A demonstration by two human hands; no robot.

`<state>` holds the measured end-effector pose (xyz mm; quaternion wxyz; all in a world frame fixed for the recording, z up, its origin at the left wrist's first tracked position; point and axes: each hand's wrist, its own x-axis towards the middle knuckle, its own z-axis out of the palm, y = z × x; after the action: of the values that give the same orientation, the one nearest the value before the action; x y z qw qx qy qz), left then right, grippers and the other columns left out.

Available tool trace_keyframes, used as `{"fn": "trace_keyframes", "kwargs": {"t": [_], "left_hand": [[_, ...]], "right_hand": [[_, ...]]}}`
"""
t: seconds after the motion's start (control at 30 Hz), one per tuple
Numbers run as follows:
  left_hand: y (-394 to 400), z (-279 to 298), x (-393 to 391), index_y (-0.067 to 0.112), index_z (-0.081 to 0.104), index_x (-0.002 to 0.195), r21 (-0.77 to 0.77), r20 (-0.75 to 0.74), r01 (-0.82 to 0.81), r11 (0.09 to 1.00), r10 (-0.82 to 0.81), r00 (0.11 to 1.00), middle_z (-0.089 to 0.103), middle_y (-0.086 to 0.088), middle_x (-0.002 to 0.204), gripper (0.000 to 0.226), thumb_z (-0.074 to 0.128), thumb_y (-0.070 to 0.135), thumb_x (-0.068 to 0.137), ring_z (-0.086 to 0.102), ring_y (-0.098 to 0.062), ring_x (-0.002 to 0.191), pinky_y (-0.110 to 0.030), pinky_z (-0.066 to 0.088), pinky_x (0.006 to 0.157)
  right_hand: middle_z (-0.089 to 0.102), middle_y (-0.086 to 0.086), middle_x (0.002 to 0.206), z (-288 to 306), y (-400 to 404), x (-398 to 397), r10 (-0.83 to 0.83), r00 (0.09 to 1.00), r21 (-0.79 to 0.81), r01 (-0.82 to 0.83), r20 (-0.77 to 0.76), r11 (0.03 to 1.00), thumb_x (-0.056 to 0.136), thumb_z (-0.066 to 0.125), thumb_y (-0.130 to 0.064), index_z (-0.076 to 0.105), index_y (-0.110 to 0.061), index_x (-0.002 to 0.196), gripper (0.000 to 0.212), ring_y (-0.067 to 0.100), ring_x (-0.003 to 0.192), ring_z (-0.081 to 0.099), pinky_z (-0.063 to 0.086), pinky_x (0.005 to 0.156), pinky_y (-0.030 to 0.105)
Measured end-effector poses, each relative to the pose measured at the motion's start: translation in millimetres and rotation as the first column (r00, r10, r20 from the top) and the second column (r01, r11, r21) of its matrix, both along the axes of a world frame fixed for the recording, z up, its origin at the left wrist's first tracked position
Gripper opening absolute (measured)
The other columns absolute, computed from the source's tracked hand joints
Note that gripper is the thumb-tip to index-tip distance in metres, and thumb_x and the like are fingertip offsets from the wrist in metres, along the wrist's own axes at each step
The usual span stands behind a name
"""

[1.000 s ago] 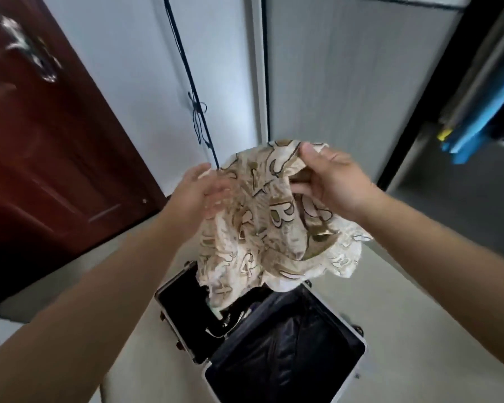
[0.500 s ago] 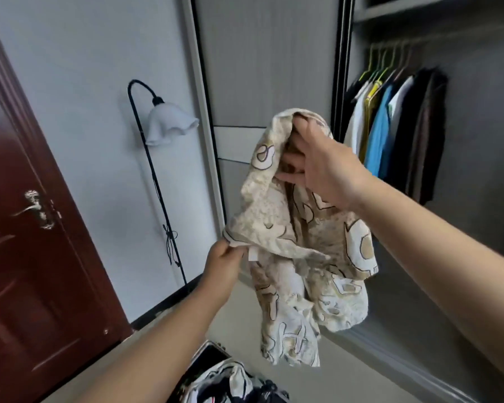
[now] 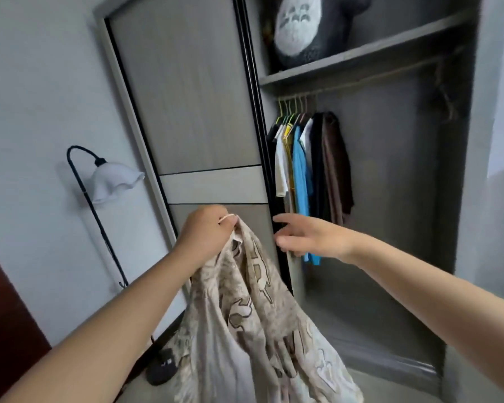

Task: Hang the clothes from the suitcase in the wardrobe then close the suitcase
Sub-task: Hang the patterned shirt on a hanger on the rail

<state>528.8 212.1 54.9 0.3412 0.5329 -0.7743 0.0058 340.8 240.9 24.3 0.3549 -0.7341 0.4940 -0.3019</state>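
1. Grip first: the left hand (image 3: 205,232) has its fingers curled tight around the top edge of the patterned shirt (image 3: 253,321), pinching it near what looks like the collar. The rest hangs down loose and crumpled below the fist.

2. The right hand (image 3: 309,238) holds nothing, fingers spread and relaxed, stretched out toward the open side of the wardrobe (image 3: 460,170), just in front of the lower hems of the hanging clothes (image 3: 309,167).

3. Those clothes are bunched at the left end of the rail (image 3: 390,75), so the right stretch of rail is bare (plenty of room there). A plush toy (image 3: 306,27) sits on the shelf above.

4. The suitcase isn't in view, so I can't say how much is left in it. My guess is we're somewhere in the hanging part, closing comes way later.

5. Doing this step well, imo: I can't spot a spare hanger from here, the hooks are too bunched to tell. Grab one with the free hand, then shake the shirt out so it opens up before threading the shoulders. One-fisted like this it'll go on twisted.

6. Watch the sliding door (image 3: 192,97) edge, the fabric hangs right beside it. The floor lamp (image 3: 111,181) stands well off to the left.
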Motion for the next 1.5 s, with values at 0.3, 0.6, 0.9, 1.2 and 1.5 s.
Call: {"fn": "trace_keyframes", "kwargs": {"t": [0.3,0.6,0.9,1.2,1.5], "left_hand": [[28,-3,0,0.016,0.043,0.053,0.125,0.148,0.174,0.977,-0.192,0.970,0.043,0.004,0.056,0.039,0.056,0.027,0.089,0.040,-0.011,0.054,-0.016,0.027,0.048],[-4,-18,-2,0.025,0.053,0.061,0.627,0.298,0.088,0.774,-0.343,0.891,0.053,0.017,0.057,0.025,0.071,0.029,0.078,0.050,-0.003,0.056,-0.008,0.034,0.045],[-96,-52,-94,0.015,0.057,0.092,0.198,0.246,-0.202,0.959,0.151,0.957,0.063,-0.012,0.098,0.020,0.037,0.016,0.095,0.059,-0.031,0.099,-0.029,0.037,0.069],[-173,-27,-255,0.014,0.032,0.055,0.164,-0.265,-0.095,0.982,0.136,0.954,0.036,-0.001,0.056,0.040,0.057,0.015,0.086,0.033,-0.013,0.051,-0.028,0.020,0.047],[-245,-4,-353,0.008,0.050,0.085,0.243,-0.468,0.038,0.969,0.082,0.880,0.051,-0.007,0.082,0.016,0.043,0.021,0.092,0.047,-0.023,0.078,-0.028,0.033,0.066]], "right_hand": [[0.028,0.003,0.054,-42,23,46,-0.313,0.859,-0.312,0.192,-0.404,0.930,0.087,0.046,-0.013,0.023,-0.011,0.052,0.042,0.018,0.053,0.029,0.022,0.049,0.029],[0.052,0.007,0.081,24,-12,-11,-0.509,0.704,-0.426,0.314,-0.495,0.848,0.084,0.038,-0.001,0.059,-0.002,0.082,0.022,0.025,0.079,0.050,0.040,0.062,0.029],[0.035,-0.001,0.060,40,-49,-170,-0.505,0.590,-0.464,0.235,-0.631,0.854,0.089,0.041,-0.014,0.031,-0.012,0.054,0.036,0.018,0.071,0.040,0.024,0.052,0.030],[0.043,-0.005,0.066,39,-115,-318,-0.540,0.466,-0.465,0.276,-0.701,0.841,0.091,0.045,-0.022,0.038,-0.020,0.058,0.033,0.019,0.071,0.047,0.036,0.054,0.024],[0.042,-0.002,0.069,19,-176,-381,-0.608,0.394,-0.496,0.355,-0.689,0.792,0.083,0.044,-0.009,0.044,-0.013,0.086,0.005,0.023,0.073,0.048,0.035,0.050,0.023]]}}
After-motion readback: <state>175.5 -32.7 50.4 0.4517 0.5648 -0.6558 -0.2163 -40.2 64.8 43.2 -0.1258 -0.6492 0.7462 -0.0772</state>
